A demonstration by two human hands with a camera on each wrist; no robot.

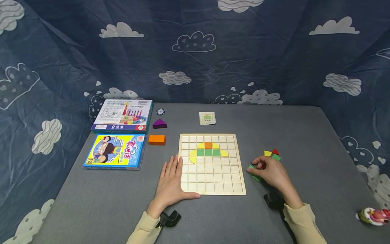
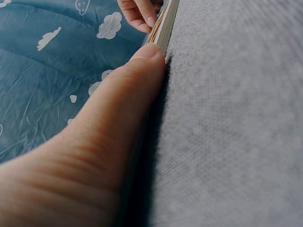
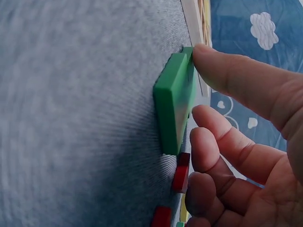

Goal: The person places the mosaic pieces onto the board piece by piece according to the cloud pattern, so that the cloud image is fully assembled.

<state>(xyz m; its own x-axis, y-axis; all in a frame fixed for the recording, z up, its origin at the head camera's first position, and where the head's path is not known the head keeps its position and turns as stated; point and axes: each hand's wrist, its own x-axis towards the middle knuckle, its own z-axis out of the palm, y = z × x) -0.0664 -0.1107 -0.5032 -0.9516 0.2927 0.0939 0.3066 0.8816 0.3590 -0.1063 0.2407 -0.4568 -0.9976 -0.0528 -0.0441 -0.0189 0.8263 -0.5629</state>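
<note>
green block [image 3: 174, 101] just right of the wooden board [image 1: 211, 179], flat on the grey table [image 1: 213, 217], pinched by the curled right hand [image 1: 269, 173]. long axis unclear under the fingers. small red, yellow and green pieces [image 1: 272, 154] just beyond. left hand [image 1: 170, 183] flat, fingers straight, against the board's left edge.
</note>
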